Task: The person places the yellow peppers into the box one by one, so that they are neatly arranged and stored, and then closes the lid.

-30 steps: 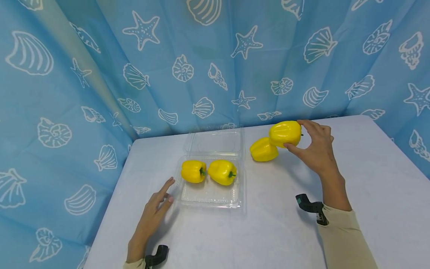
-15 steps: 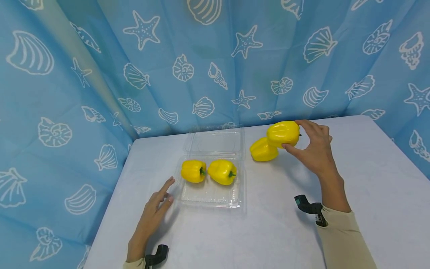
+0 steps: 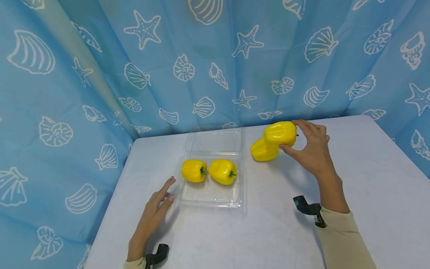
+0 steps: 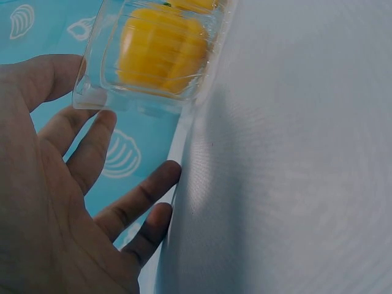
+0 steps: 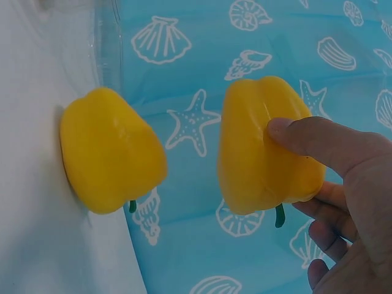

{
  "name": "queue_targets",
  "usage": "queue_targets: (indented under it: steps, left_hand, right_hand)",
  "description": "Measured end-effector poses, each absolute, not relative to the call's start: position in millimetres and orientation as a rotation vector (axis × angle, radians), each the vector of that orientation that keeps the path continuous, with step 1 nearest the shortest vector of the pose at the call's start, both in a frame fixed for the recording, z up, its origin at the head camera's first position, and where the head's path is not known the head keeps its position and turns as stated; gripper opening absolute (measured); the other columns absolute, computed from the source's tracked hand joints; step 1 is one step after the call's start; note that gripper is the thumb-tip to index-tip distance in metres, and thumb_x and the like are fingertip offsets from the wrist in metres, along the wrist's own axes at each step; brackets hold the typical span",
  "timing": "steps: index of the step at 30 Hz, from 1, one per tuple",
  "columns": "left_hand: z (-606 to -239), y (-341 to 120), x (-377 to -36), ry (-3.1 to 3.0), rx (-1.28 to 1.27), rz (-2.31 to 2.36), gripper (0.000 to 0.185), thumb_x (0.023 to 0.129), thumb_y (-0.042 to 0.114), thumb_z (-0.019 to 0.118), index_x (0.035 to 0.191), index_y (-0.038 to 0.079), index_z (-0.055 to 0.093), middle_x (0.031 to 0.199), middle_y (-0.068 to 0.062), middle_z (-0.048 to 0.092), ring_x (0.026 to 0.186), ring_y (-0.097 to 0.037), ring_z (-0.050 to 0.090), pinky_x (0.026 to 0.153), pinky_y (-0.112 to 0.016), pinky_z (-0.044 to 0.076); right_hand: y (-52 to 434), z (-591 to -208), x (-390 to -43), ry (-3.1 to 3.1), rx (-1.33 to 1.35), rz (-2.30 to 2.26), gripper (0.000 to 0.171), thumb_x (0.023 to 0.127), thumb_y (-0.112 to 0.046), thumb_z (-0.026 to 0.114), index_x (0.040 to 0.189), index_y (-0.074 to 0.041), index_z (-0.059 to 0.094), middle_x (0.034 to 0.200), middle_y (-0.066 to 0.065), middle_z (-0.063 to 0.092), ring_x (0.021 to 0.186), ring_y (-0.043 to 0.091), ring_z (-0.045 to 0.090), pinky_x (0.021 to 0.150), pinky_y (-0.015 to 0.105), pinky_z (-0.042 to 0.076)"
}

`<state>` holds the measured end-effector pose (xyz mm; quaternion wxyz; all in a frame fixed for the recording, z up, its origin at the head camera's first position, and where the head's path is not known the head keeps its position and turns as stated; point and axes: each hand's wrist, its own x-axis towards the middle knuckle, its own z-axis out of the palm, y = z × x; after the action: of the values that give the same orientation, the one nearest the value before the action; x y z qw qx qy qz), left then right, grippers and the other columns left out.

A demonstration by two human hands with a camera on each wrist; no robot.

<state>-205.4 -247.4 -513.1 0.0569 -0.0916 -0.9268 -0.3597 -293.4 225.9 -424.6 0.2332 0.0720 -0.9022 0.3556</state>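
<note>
My right hand [image 3: 312,149] grips a yellow bell pepper [image 3: 279,133] between thumb and fingers, raised above the table. In the right wrist view this held pepper [image 5: 260,153] is apart from a second yellow pepper [image 5: 110,153] that lies on the cloth. Two more yellow peppers, one at left [image 3: 194,170] and one at right [image 3: 223,172], lie side by side in the far half of a clear plastic clamshell box [image 3: 208,196]. Beside the box's left edge is my left hand [image 3: 152,213], fingers spread and relaxed, fingertips right at the plastic in the left wrist view.
The box's clear lid [image 3: 215,142] lies folded back toward the curtain. A white cloth covers the table [image 3: 268,231]. Behind and to the left hangs a blue curtain [image 3: 208,48] with white shell and starfish prints.
My right hand has moved slightly left with the held pepper, which now overlaps the lying pepper more in the head view. The left hand has stayed in place.
</note>
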Motion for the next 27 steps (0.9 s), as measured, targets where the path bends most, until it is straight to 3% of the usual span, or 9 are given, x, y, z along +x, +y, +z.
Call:
queue_targets:
  steps: [27]
  left_hand:
    - [-515,-249,-206,-2.791,-0.304,-1.104,0.055,0.104,0.028,0.054,0.155,0.036,0.036,0.157,0.011,0.038,0.110,-0.019,0.054,0.094,-0.053,0.042]
  right_hand:
    - [213,-421,-290,-2.429,0.294,0.964,0.074,0.076,-0.020,0.089,0.140,-0.007,0.054,0.144,0.016,0.050,0.121,0.036,0.034,0.090,0.059,0.022]
